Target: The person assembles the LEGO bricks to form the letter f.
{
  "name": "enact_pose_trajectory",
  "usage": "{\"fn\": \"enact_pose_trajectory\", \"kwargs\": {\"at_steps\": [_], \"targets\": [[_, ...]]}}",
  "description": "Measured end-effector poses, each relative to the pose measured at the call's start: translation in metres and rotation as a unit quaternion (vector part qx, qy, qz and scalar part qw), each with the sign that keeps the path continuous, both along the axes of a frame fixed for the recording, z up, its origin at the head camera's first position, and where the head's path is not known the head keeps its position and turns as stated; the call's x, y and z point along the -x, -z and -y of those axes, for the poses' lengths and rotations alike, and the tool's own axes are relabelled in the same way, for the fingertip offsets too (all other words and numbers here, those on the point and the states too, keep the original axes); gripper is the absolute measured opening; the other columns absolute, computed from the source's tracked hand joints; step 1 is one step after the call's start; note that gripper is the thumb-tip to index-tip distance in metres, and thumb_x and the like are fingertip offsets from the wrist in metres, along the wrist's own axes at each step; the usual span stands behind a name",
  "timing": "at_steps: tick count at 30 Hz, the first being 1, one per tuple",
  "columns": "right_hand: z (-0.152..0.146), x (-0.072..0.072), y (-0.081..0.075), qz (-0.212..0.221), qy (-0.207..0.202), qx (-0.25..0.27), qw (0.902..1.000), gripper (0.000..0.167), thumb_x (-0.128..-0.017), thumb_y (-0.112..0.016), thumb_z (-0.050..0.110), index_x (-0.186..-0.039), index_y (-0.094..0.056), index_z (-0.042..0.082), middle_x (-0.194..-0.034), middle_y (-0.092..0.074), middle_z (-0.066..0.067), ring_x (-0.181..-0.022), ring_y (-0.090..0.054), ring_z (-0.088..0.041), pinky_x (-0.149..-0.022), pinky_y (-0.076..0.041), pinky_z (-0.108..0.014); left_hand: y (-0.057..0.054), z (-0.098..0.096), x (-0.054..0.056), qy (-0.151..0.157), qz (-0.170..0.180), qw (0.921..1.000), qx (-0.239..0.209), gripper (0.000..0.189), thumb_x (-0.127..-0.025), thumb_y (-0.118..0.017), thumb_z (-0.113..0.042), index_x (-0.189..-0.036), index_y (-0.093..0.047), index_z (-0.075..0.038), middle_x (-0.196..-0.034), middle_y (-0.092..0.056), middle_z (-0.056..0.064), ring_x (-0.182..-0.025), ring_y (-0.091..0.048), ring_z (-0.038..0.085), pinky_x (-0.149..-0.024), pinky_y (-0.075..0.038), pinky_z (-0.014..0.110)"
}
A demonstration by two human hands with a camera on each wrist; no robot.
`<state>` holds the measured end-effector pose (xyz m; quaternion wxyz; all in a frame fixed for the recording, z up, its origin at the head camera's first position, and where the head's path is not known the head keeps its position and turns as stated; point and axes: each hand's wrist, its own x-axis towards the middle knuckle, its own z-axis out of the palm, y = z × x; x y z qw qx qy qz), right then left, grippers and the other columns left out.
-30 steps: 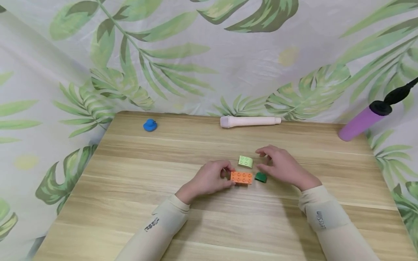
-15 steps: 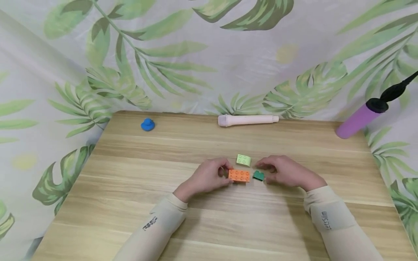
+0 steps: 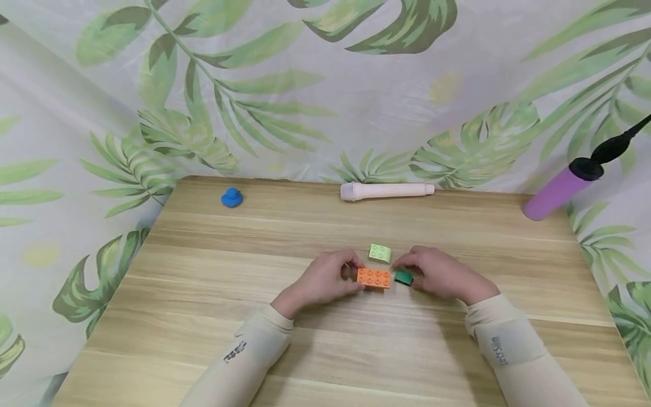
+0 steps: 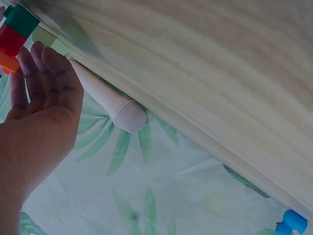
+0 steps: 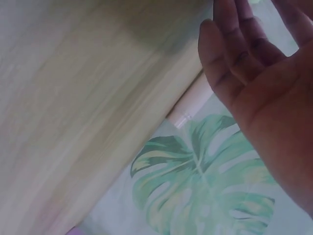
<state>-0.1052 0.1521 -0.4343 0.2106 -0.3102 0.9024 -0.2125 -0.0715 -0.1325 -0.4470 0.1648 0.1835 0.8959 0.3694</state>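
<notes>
While a person's cream sleeves (image 3: 235, 351) reach in over the wooden table (image 3: 224, 271), the left hand (image 3: 322, 278) pinches the left end of an orange block (image 3: 373, 277), thumb on the near side and fingers on the far side, its studs facing up. From the left wrist, a red block (image 4: 11, 40) shows directly beneath it, and past that a green piece (image 4: 22, 20), though I can't tell whether it belongs to the stack. Just beside the orange one, with a narrow gap between, is a small dark green block (image 3: 404, 277); the right hand (image 3: 441, 275) has thumb and forefinger curled about it. Near both, a little farther off, a light green block (image 3: 380, 253) rests on the table. Along the far edge lies a pale pink microphone (image 3: 387, 191), with a blue toy duck (image 3: 231, 198) well to its left. At the far right corner, a purple cylinder (image 3: 554, 193) leans before the leaf-patterned cloth (image 3: 285, 135).
</notes>
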Motion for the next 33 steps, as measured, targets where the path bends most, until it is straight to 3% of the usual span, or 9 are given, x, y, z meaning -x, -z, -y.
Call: {"fn": "enact_pose_trajectory", "kwargs": {"at_steps": [5,13,25,29,33], "targets": [[0.003,-0.001,0.002,-0.009,0.012,-0.016,0.9998,0.034,-0.091,-0.079,0.004,-0.124,-0.076,0.012,-0.113,-0.068,-0.003,-0.104,-0.066,-0.021,-0.095,-0.056,-0.050,0.001,0.000,-0.001,0.000,-0.005,1.0000,0.006,0.029,-0.089,-0.087,-0.022,-0.112,-0.071,-0.017,-0.099,-0.072,-0.002,-0.091,-0.067,0.019,-0.079,-0.053,0.031],[0.000,-0.002,-0.001,0.003,0.078,0.046,0.9959,0.028,-0.088,-0.079,0.008,-0.114,-0.074,0.018,-0.102,-0.077,0.001,-0.088,-0.071,-0.012,-0.082,-0.060,-0.039,0.000,0.000,-0.001,0.000,-0.009,0.9999,0.008,0.028,-0.089,-0.088,-0.023,-0.111,-0.071,-0.017,-0.098,-0.072,-0.001,-0.091,-0.068,0.019,-0.079,-0.053,0.032],[0.008,-0.007,-0.014,-0.041,0.080,0.081,0.9927,0.031,-0.089,-0.084,0.013,-0.118,-0.075,0.013,-0.093,-0.075,0.006,-0.085,-0.068,-0.010,-0.078,-0.058,-0.035,0.000,0.001,-0.002,-0.001,-0.009,0.9999,0.007,0.029,-0.088,-0.088,-0.023,-0.111,-0.072,-0.016,-0.095,-0.072,-0.001,-0.090,-0.068,0.018,-0.078,-0.053,0.030],[0.015,-0.012,-0.021,-0.052,0.075,0.110,0.9897,0.032,-0.088,-0.085,0.011,-0.117,-0.074,0.011,-0.101,-0.074,0.004,-0.091,-0.069,-0.015,-0.081,-0.059,-0.041,0.001,0.001,-0.002,0.002,-0.010,0.9999,0.005,0.029,-0.088,-0.088,-0.023,-0.111,-0.072,-0.016,-0.096,-0.072,-0.001,-0.089,-0.068,0.018,-0.077,-0.054,0.030],[0.020,-0.015,-0.024,-0.037,0.082,0.136,0.9867,0.032,-0.088,-0.084,0.009,-0.117,-0.072,0.011,-0.107,-0.074,0.001,-0.096,-0.071,-0.020,-0.082,-0.060,-0.043,0.000,0.000,-0.001,0.004,-0.012,0.9999,0.002,0.028,-0.089,-0.088,-0.023,-0.111,-0.072,-0.016,-0.096,-0.073,0.000,-0.089,-0.068,0.018,-0.076,-0.053,0.029]]}}
